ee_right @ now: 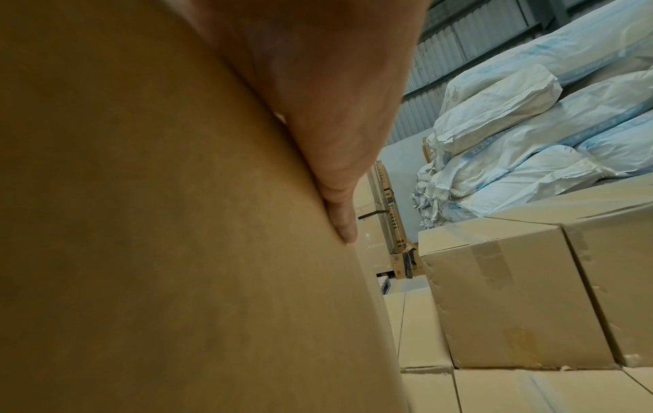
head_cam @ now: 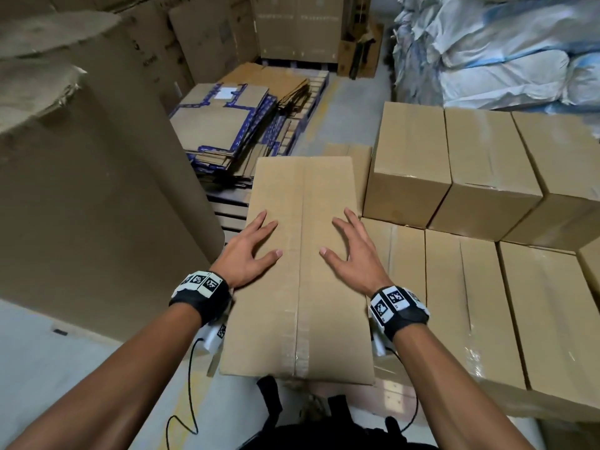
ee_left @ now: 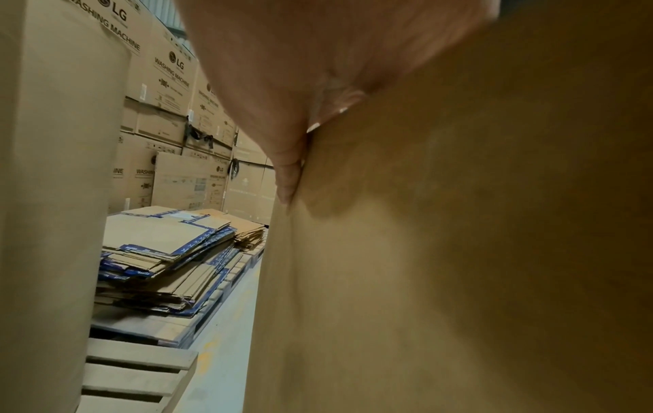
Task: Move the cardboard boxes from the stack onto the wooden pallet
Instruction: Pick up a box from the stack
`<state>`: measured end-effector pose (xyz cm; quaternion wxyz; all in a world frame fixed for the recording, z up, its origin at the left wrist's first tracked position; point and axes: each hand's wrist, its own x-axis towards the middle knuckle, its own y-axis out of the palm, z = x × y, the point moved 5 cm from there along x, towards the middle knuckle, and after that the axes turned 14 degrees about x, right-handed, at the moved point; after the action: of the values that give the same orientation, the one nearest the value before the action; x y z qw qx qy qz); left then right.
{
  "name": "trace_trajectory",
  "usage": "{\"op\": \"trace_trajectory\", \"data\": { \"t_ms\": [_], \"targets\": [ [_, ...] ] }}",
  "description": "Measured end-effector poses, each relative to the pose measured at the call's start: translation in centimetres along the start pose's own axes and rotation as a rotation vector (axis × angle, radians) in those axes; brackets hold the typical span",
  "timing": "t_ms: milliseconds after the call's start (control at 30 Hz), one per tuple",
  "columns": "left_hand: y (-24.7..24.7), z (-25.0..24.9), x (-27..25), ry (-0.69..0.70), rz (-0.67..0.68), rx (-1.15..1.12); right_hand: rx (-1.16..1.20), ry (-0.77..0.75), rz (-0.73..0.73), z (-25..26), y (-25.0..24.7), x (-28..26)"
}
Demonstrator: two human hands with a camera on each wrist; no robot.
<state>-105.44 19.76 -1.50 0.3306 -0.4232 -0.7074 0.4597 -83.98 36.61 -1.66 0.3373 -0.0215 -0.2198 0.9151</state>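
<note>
Your left hand (head_cam: 248,251) and right hand (head_cam: 352,254) both lie flat on top of the box (head_cam: 298,319) in front of you, fingers spread and straight, one on each side of the taped centre seam (head_cam: 297,336). Neither hand curls round an edge; they only rest on the cardboard. In the left wrist view the palm (ee_left: 282,69) presses against the box face (ee_left: 459,251), and in the right wrist view the palm (ee_right: 318,97) does the same against the box (ee_right: 159,223).

The box sits raised, its top above the low row (head_cam: 470,303) of boxes just to your right. Beyond that row stands a higher row (head_cam: 454,164) of three boxes, side by side and touching. What the box under your hands stands on is hidden by the box itself.

To your left a tall cardboard carton (head_cam: 81,190) stands close by. Between it and the box you can see pallet slats (head_cam: 232,212) on the floor, and behind them a pile of flattened cartons (head_cam: 227,125) with blue print lies on a pallet. White sacks (head_cam: 503,50) are heaped at the far right, and washing-machine cartons (ee_left: 166,83) are stacked along the back wall.
</note>
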Motion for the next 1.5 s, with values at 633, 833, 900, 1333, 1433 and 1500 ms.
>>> {"op": "trace_trajectory", "data": {
  "t_ms": [633,833,900,1333,1433,1500],
  "targets": [
    [-0.1,3.2,20.8,0.112,0.049,-0.015,-0.030,0.048,-0.099,-3.0,-4.6,16.6],
    [1.2,5.9,30.2,0.147,0.085,-0.073,-0.101,0.109,-0.146,-5.1,-5.1,24.3],
    [2.1,6.9,34.0,0.165,0.113,-0.094,-0.139,0.138,-0.171,-6.2,-5.3,27.7],
    [7.1,11.8,57.3,0.219,0.180,-0.174,-0.282,0.323,-0.111,-12.5,-9.6,48.7],
    [8.4,12.3,60.9,0.205,0.173,-0.185,-0.337,0.374,-0.043,-14.1,-10.8,52.7],
    [9.4,12.6,62.8,0.197,0.169,-0.187,-0.372,0.394,-0.020,-15.2,-11.4,55.0]
  ]
}}
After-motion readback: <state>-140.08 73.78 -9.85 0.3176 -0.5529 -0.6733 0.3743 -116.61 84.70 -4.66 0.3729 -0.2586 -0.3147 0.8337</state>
